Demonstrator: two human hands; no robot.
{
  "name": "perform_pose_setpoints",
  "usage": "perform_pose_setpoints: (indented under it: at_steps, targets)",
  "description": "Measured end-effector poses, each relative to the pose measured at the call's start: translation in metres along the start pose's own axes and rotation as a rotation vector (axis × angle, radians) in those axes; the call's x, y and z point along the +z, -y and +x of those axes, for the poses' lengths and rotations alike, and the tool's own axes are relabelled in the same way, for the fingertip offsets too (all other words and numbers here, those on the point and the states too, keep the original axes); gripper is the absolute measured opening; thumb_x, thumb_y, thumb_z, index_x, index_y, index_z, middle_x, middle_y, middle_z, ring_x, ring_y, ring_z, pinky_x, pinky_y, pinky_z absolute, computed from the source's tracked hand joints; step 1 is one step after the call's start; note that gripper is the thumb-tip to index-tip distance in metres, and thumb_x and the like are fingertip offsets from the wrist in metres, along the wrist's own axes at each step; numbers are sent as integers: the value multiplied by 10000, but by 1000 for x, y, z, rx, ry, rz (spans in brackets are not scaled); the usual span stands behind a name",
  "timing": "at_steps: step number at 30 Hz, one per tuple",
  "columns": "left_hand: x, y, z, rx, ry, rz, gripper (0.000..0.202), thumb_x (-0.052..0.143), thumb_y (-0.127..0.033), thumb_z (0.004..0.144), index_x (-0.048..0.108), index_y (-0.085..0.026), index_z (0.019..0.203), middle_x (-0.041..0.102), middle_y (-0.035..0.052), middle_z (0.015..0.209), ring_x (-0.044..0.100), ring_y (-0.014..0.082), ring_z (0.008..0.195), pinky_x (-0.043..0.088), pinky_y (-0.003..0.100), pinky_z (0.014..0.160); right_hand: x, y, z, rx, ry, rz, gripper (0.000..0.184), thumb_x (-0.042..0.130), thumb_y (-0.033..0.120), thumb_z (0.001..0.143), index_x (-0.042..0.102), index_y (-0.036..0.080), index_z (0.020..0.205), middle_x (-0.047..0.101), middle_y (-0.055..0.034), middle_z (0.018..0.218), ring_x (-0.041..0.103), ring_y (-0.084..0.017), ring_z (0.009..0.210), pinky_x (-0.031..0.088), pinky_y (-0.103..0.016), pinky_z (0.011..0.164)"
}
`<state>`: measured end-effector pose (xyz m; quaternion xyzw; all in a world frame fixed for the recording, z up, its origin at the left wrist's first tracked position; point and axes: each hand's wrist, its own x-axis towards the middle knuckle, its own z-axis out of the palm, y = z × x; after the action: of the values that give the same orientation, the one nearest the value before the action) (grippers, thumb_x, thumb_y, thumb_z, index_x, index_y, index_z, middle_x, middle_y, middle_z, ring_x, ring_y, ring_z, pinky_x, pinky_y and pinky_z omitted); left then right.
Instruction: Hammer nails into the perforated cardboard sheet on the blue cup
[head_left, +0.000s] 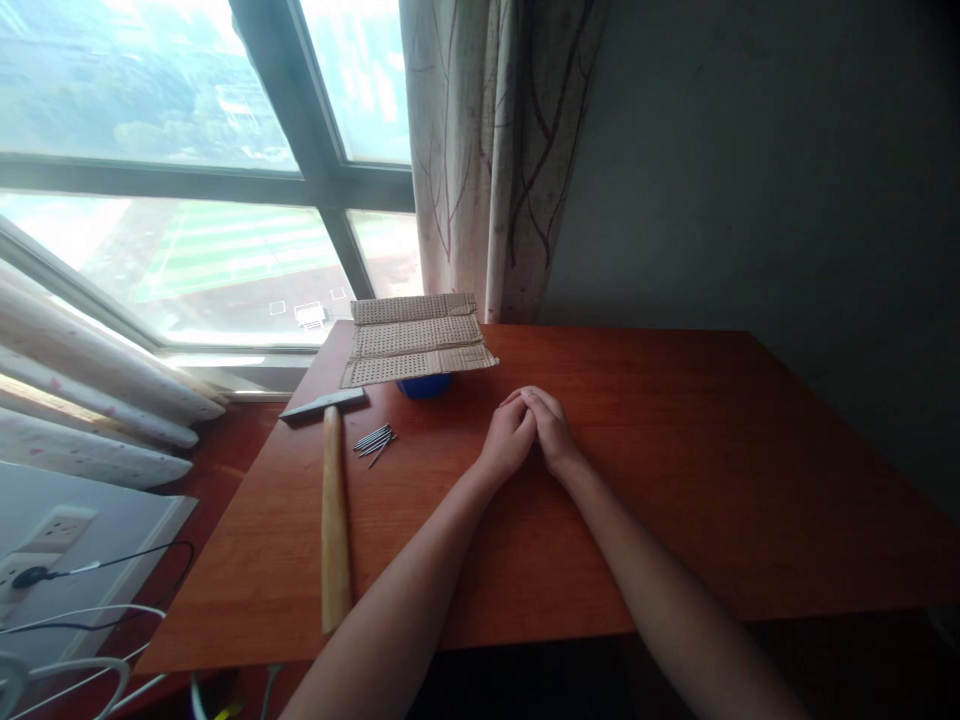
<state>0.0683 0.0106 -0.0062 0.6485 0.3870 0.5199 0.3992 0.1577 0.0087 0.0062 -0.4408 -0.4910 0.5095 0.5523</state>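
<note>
My left hand (508, 438) and my right hand (550, 428) rest together on the table, fingers closed and folded against each other. No object shows in either. To their left lies a small pile of several metal nails (373, 440). Beyond the nails is a hammer (334, 525) with a pale wooden handle pointing toward me and a grey metal head at the far end. A creased piece of cardboard (418, 338), dotted with rows of holes, sits on top of a blue container (424, 386), which it mostly hides.
The reddish-brown wooden table (697, 470) reaches to the dark wall on the right. A large window (247, 250) and a patterned curtain (469, 150) stand behind it. At lower left, cables (97, 625) hang by a wall socket (56, 530), beside the table edge.
</note>
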Motion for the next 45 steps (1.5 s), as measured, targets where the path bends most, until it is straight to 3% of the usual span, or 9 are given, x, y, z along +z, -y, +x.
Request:
perform_pose_setpoints:
  at_steps: [45]
  targets:
    - [0,-2,-1,-1,0,-12,218,470,-198,917,562,-162,722,632,51,824,586,179,831,459,285,787,0,3,-1,17,12,2,263,539,428,846,668,224,742,701,-29,777,635,-219,779,495,-341,762]
